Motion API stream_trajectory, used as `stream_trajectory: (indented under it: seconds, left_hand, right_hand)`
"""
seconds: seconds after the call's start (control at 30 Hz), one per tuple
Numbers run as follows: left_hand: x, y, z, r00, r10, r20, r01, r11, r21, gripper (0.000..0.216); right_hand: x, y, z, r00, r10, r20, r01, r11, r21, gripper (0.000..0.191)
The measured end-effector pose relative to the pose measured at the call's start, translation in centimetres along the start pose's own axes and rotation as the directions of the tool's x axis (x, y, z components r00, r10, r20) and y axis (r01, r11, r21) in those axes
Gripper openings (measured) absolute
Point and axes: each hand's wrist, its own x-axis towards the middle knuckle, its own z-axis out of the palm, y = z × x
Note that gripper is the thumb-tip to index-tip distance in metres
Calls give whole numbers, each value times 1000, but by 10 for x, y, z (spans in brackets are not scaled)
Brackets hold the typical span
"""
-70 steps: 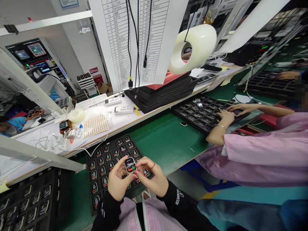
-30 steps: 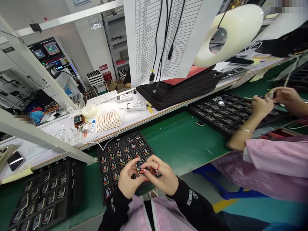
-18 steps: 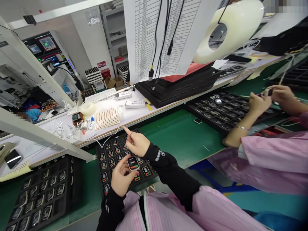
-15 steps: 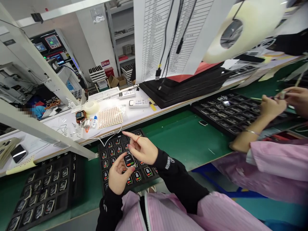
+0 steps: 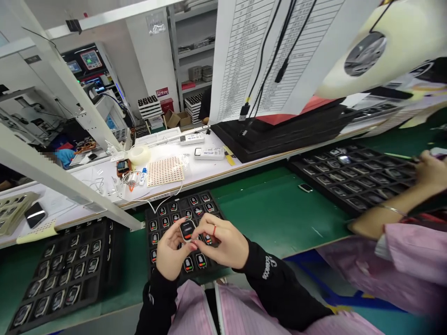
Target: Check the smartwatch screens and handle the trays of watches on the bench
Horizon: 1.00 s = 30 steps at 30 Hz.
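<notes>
Two hands gripping: left hand point(image 5: 170, 254), right hand point(image 5: 223, 247), fingers closed on smartwatch point(image 5: 187, 230) above black tray point(image 5: 181, 200)

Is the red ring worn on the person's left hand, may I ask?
No, the red ring is on a finger of the right hand.

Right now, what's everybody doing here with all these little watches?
A person holds a smartwatch between the left hand and right hand, its screen lit, above a black tray of more watches. Nearby, a co-worker's hand sits at the edge of another black tray, holding something small.
</notes>
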Motion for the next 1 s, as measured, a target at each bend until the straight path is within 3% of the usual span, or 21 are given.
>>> stream_trajectory:
  seconds: [0.3, 0.4, 0.5, 0.6, 0.7, 0.8, 1.0]
  left_hand:
    - [13, -5, 14, 998, -12, 64, 2, 989, 148, 65]
    - [16, -10, 20, 992, 29, 126, -62, 962, 267, 59]
    - [17, -14, 29, 976, 28, 217, -98, 943, 319, 56]
    - [20, -12, 38, 957, -5, 290, -81, 956, 283, 53]
    - [27, -3, 45, 952, -2, 305, -68, 973, 219, 49]
    - [36, 10, 49, 952, 58, 300, -112, 979, 168, 45]
    - [57, 42, 56, 924, 221, 313, -258, 962, 84, 45]
  right_hand:
    - [-13, 7, -10, 997, 66, -31, -69, 992, -105, 11]
    - [-20, 8, -18, 994, 98, -45, -104, 985, -138, 13]
    - [-28, 8, -30, 982, 134, -136, -148, 984, -103, 17]
    - [-39, 7, -41, 922, 255, -292, -246, 967, 68, 18]
    - [-54, 8, -48, 806, 426, -411, -312, 896, 316, 22]
    - [-68, 11, -51, 719, 503, -480, -309, 850, 427, 27]
    - [-84, 16, -41, 684, 583, -438, -375, 796, 475, 34]
